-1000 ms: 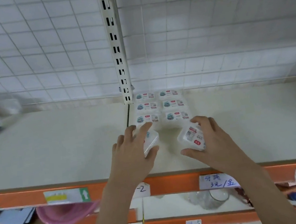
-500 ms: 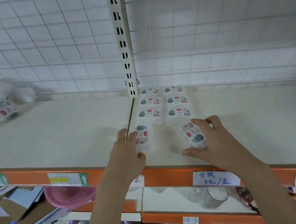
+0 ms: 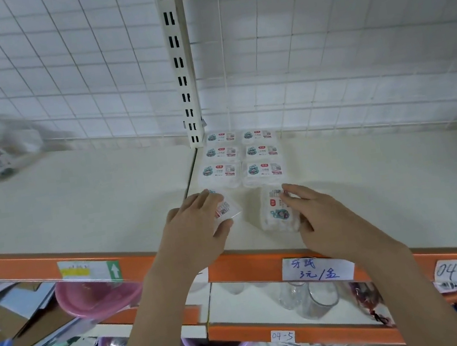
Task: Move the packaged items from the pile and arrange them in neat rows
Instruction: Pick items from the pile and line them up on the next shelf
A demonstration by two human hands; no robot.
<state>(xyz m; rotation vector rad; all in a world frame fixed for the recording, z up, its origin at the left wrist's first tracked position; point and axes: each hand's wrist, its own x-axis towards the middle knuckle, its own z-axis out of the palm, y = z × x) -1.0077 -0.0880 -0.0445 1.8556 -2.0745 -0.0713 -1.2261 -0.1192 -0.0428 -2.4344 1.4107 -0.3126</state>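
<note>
Both bare forearms are reaching up and forward from the bottom of the view, angling in toward each other. The left hand is lying palm down, its fingers pointing away from the person and curving over a small packet, with the thumb pressing in at the packet's near edge. The right hand is sitting just beside it, a little to the right, also palm down and turned slightly inward. Its fingers are curling over the far end of a second packet, while the thumb is hooking round the packet's near right corner. The two hands are staying apart, not touching.
</note>
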